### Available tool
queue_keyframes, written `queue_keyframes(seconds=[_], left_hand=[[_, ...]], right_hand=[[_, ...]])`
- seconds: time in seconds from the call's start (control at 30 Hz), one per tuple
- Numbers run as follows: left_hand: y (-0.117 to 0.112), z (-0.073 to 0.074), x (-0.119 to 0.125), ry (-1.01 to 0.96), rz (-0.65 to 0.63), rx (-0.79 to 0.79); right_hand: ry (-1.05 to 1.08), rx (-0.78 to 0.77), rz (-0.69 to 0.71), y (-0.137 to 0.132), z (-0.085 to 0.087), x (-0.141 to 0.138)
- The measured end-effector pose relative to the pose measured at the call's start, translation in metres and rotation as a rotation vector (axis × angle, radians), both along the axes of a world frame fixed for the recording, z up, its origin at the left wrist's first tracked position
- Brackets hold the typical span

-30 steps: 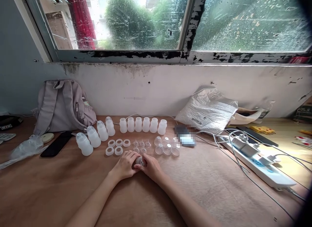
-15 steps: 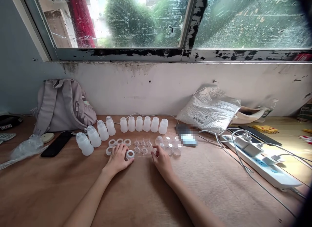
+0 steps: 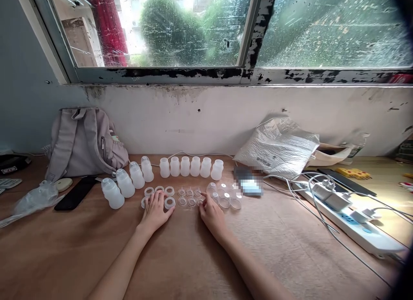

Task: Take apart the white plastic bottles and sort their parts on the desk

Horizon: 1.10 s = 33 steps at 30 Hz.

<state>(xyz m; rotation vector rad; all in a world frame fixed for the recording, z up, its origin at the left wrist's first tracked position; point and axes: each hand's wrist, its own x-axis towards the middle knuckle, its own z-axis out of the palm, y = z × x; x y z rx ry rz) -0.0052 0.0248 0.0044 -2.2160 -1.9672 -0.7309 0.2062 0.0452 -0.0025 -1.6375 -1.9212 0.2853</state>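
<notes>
My left hand (image 3: 155, 212) rests over the white bottle collars (image 3: 169, 191), which lie in two rows. Its fingers are spread, and the thumb is beside the near-right collar (image 3: 169, 202); part of the near row is hidden beneath. My right hand (image 3: 212, 212) is curled at the right end of the clear bottle nipples (image 3: 189, 192), with thumb and forefinger around a near-row nipple (image 3: 199, 202). Right of it lie clear domed caps (image 3: 225, 200), partly covered by that hand. Behind stand open frosted bottles (image 3: 195, 166) in a row.
Several assembled baby bottles (image 3: 125, 183) stand at left, near a black phone (image 3: 76, 193) and a grey backpack (image 3: 84, 141). A blurred device (image 3: 248, 181), a silver bubble mailer (image 3: 277, 143) and a power strip (image 3: 361, 222) with loose cables are at right.
The near-right collar has moved slightly back and left, and now lies flat in line with its row. My right hand has shifted slightly left, and the near-row nipple sits closer to the others.
</notes>
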Motion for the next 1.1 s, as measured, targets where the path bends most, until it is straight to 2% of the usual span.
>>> queue_keyframes(seconds=[0.33, 0.47, 0.53, 0.63, 0.73, 0.83, 0.9, 0.97, 1.1], left_hand=[[0.002, -0.001, -0.003, -0.002, 0.015, 0.023], [0.002, 0.004, -0.003, -0.020, 0.000, 0.071], [0.004, 0.014, -0.004, -0.027, 0.013, 0.112], [0.017, 0.044, -0.011, 0.027, 0.046, 0.192], [0.044, 0.083, -0.026, 0.123, 0.106, 0.276], [0.074, 0.111, -0.046, 0.216, 0.251, 0.220], [0.089, 0.117, -0.057, 0.249, 0.241, 0.170], [0.096, 0.114, -0.064, 0.271, 0.213, 0.130], [0.094, 0.108, -0.063, 0.278, 0.174, 0.119]], right_hand=[[0.038, 0.028, 0.034, 0.000, -0.001, 0.002], [0.076, 0.042, 0.018, -0.002, -0.002, 0.003], [0.088, 0.060, 0.018, -0.003, -0.001, 0.004], [0.104, 0.082, 0.042, -0.004, -0.001, 0.004], [0.104, 0.080, 0.053, -0.005, -0.001, 0.003], [0.104, 0.073, 0.060, -0.005, 0.000, 0.004], [0.109, 0.072, 0.065, -0.005, 0.001, 0.005], [0.119, 0.074, 0.079, -0.005, 0.001, 0.007], [0.141, 0.075, 0.116, -0.006, 0.001, 0.010]])
